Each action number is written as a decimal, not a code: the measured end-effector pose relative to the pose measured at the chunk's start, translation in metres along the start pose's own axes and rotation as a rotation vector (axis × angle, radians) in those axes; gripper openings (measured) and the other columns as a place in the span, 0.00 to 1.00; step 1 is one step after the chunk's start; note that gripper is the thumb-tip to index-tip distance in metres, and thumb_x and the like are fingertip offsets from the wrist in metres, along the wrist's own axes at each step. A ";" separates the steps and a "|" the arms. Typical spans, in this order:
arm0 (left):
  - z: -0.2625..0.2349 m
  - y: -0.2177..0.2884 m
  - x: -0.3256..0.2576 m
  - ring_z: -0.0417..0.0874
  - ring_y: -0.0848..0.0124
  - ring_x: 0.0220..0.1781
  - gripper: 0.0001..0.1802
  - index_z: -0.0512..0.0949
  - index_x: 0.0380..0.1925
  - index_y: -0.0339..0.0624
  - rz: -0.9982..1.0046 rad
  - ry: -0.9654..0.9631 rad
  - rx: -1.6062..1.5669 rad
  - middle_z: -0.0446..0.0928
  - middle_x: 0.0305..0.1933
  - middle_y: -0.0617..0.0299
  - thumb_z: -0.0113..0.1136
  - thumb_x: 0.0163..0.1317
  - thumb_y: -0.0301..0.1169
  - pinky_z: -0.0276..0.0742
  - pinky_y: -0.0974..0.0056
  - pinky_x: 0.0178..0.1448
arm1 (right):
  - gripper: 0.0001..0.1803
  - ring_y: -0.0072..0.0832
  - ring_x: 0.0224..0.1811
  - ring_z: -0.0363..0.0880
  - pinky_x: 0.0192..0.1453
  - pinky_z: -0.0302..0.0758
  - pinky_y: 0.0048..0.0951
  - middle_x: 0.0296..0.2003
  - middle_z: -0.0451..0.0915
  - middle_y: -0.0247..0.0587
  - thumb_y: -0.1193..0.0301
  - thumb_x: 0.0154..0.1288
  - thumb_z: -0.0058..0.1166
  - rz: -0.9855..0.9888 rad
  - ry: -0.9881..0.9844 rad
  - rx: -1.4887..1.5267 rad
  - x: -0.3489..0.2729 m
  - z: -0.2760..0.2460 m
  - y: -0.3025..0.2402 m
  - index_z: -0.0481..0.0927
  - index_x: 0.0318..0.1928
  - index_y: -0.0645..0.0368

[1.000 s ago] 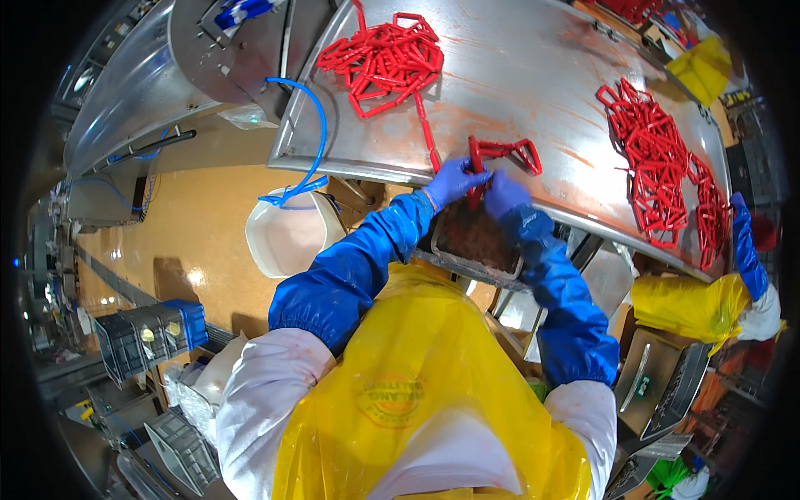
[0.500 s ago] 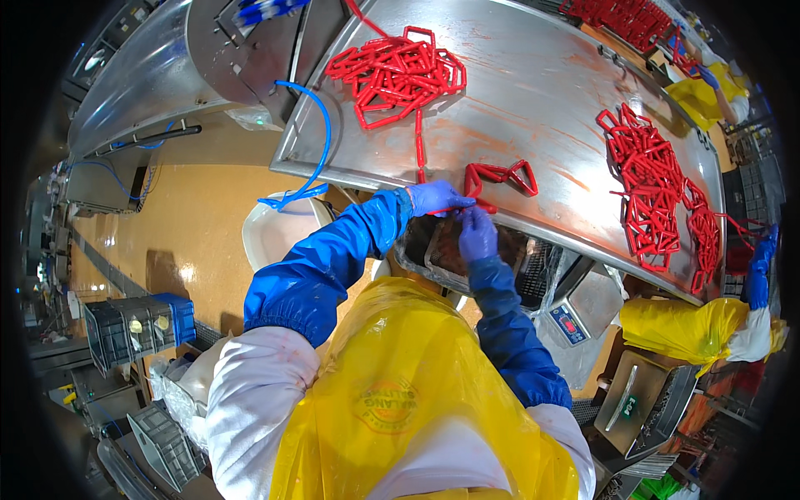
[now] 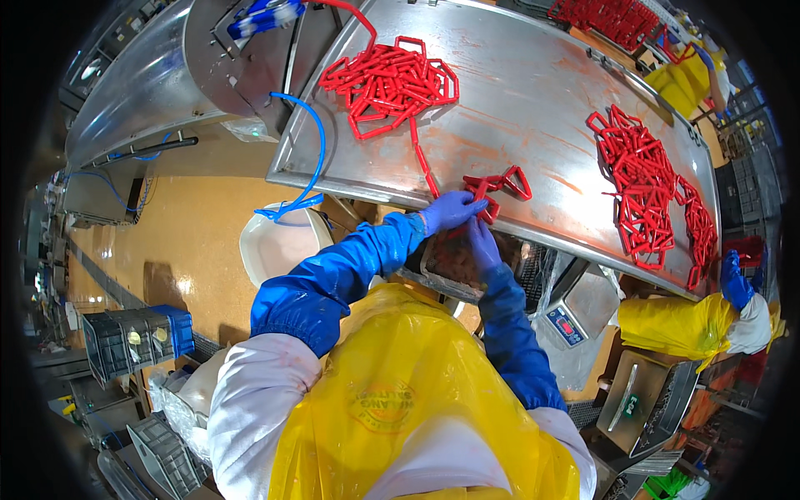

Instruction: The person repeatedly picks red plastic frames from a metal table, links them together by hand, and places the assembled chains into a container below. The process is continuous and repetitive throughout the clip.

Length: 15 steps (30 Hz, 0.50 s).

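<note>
At the near edge of the steel counter [image 3: 533, 100], the left hand [image 3: 450, 210] had its fingers closed on the end of a red sausage string [image 3: 492, 187], seemingly drawing it off toward the tray [image 3: 454, 267] just below, where the right hand [image 3: 482, 243] reached, grip hidden.

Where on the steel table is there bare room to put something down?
The steel table is bare in a wide band between the left sausage pile and the right sausage pile. It is crowded at the near edge, where the left hand and right hand meet the short sausage string.
</note>
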<state>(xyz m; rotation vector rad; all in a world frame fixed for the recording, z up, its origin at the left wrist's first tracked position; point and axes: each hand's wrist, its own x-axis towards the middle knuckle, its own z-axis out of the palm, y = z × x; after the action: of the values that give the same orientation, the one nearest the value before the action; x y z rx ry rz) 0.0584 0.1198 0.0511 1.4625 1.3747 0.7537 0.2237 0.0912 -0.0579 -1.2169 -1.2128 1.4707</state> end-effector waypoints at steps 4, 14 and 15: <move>-0.006 -0.030 0.031 0.81 0.75 0.43 0.18 0.83 0.51 0.42 -0.009 -0.026 -0.461 0.85 0.40 0.61 0.61 0.67 0.40 0.76 0.65 0.50 | 0.18 0.47 0.54 0.80 0.57 0.75 0.42 0.50 0.82 0.55 0.64 0.71 0.55 -0.385 -0.002 -0.654 -0.008 0.023 -0.085 0.80 0.56 0.60; -0.050 -0.018 0.006 0.86 0.65 0.36 0.15 0.85 0.46 0.40 0.028 -0.243 0.361 0.86 0.34 0.50 0.60 0.63 0.34 0.81 0.58 0.46 | 0.11 0.29 0.33 0.83 0.42 0.80 0.31 0.35 0.86 0.39 0.75 0.63 0.63 -0.146 0.006 -0.112 0.019 0.023 -0.044 0.85 0.46 0.64; -0.054 -0.021 0.003 0.87 0.64 0.36 0.15 0.85 0.45 0.39 0.058 -0.204 0.383 0.86 0.35 0.50 0.60 0.63 0.34 0.81 0.58 0.46 | 0.11 0.26 0.35 0.83 0.42 0.80 0.29 0.36 0.86 0.39 0.76 0.63 0.63 -0.060 -0.023 -0.055 0.020 0.023 -0.044 0.85 0.46 0.65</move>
<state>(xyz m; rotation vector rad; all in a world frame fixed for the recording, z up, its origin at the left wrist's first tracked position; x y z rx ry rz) 0.0022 0.1332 0.0504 1.8279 1.3717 0.3735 0.1986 0.1147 -0.0165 -1.1929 -1.3025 1.4194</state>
